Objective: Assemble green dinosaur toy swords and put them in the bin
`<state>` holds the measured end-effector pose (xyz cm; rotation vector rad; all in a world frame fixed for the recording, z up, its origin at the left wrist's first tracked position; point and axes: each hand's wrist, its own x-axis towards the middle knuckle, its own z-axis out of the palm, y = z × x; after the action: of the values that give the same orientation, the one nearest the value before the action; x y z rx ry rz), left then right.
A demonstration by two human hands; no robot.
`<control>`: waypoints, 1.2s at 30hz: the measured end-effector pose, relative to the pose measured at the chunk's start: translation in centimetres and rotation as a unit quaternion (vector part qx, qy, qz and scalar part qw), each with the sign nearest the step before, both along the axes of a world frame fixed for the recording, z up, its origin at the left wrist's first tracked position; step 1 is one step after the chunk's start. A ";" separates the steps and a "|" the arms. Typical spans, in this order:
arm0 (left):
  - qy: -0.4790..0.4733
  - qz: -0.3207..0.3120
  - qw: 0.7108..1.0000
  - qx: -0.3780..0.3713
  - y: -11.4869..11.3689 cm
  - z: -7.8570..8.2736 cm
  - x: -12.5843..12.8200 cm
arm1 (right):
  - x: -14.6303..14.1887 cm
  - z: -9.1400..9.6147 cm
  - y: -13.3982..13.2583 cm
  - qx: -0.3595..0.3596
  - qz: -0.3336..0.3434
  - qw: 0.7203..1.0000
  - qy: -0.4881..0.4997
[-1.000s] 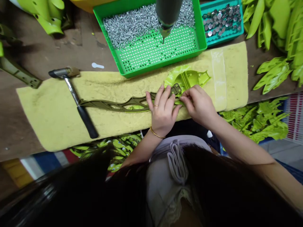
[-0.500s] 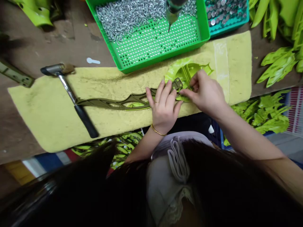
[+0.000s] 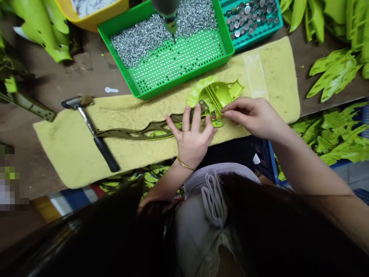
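Workshop desk with a folded yellow towel laid across it, and everything's happening in the middle of that towel. An olive-green lattice arm lies flat on the towel, with its dark end plate overlapping a lime-green molded plastic part. The left hand sits on the arm just next to the plate, grip wide open, fingers spread and pressing down. The right hand comes in from the side, with its thumb and forefinger pinched together right at the edge of the lime part. Whatever's between them, if anything, is too tiny to make out, so I can't say if that grip is clamped on something.

Just left of those hands, a claw-less hammer rests on the towel with its black handle lying across the far end of the arm. Behind the towel there's a green perforated tray holding a heap of silver screws, with an electric screwdriver hanging over it. Next to that is a teal tray of round metal studs. Loose lime parts are piled off to the right.
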<state>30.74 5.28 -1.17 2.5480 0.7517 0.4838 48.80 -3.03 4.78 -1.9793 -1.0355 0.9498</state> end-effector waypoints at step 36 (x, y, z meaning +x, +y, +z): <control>-0.060 0.096 0.994 0.007 0.6 0.1 2.9 | -2.3 -5.2 -1.9 0.173 0.040 0.919 -0.353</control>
<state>33.59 5.85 -1.05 2.4457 0.9551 0.6989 46.53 -4.95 -0.41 -2.0068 -1.5545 0.0316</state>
